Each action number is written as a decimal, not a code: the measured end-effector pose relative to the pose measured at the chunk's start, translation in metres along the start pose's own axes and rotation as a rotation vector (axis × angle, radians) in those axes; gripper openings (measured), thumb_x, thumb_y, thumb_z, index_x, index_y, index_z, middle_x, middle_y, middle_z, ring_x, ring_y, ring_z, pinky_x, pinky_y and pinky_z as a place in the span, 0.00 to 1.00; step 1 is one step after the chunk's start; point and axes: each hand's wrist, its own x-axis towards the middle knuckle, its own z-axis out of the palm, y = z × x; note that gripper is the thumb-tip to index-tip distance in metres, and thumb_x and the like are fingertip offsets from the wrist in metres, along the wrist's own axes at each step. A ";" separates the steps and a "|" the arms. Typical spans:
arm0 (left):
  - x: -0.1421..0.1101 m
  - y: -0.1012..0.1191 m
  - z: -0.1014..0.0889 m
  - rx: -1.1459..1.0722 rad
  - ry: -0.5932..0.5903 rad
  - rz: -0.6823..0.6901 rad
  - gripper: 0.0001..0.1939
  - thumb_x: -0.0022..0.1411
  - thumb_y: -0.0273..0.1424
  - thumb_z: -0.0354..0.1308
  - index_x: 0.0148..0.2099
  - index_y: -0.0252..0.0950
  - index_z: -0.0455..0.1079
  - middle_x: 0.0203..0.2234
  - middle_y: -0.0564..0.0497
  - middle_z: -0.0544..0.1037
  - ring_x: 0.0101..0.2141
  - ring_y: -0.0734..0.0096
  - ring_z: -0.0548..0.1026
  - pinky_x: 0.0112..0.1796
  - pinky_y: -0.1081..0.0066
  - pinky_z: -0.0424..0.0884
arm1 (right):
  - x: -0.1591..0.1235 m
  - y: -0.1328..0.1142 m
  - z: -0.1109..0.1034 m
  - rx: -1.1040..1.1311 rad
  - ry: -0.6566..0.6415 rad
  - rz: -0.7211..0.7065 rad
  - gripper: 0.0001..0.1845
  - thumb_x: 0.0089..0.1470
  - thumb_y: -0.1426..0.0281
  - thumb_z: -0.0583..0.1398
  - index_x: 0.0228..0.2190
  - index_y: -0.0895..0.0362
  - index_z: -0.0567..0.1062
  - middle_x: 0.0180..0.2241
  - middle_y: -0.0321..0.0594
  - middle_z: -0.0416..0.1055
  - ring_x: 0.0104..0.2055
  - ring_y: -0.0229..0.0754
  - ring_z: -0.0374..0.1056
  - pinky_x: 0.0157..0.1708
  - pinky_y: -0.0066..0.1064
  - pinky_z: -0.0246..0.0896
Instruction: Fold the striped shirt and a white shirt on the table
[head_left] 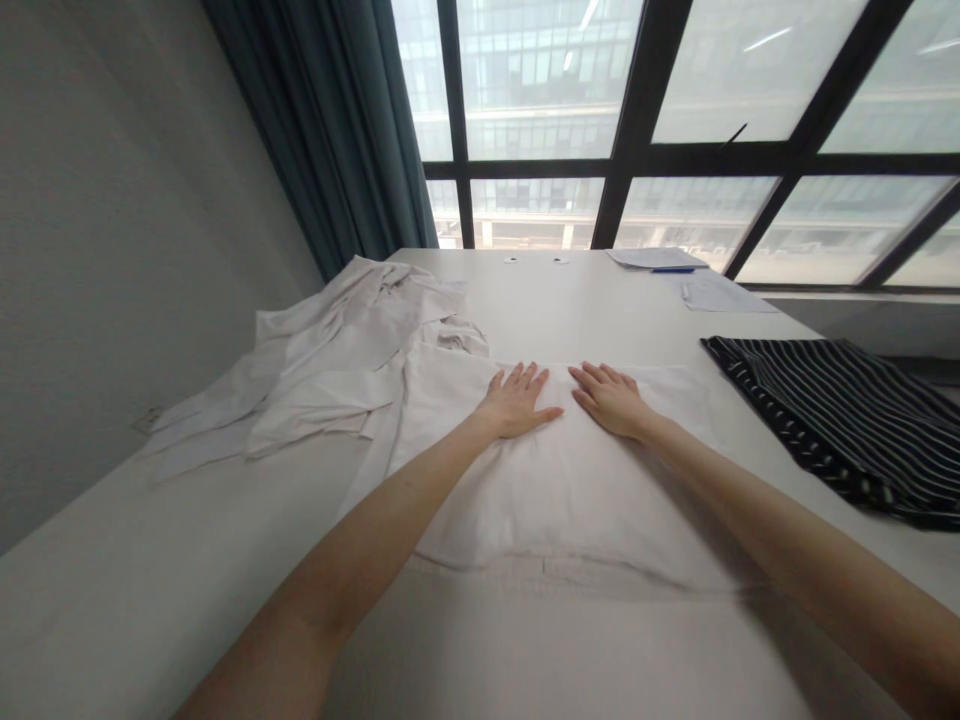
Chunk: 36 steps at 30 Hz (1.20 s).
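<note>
A white garment [559, 480] lies folded into a flat rectangle on the white table [150, 590] in front of me. My left hand [516, 402] rests flat on its far half, fingers stretched out and slightly apart. My right hand [611, 398] lies flat beside it, a small gap between the two, fingers also extended. Neither hand holds anything. Both forearms reach in from the lower edge of the view.
A rumpled pile of white clothing [330, 360] spreads over the table's left side. A black garment with thin white stripes [847, 420] lies at the right. Papers [694, 275] and a blue pen [673, 270] sit at the far edge, below the window. A wall and curtain stand left.
</note>
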 end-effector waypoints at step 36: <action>-0.054 -0.128 -0.017 0.144 0.302 -0.362 0.28 0.70 0.44 0.41 0.68 0.41 0.55 0.67 0.44 0.54 0.67 0.59 0.48 0.63 0.51 0.46 | -0.043 0.122 0.014 -0.011 0.183 0.306 0.35 0.62 0.51 0.41 0.61 0.57 0.63 0.64 0.52 0.58 0.64 0.58 0.55 0.61 0.58 0.46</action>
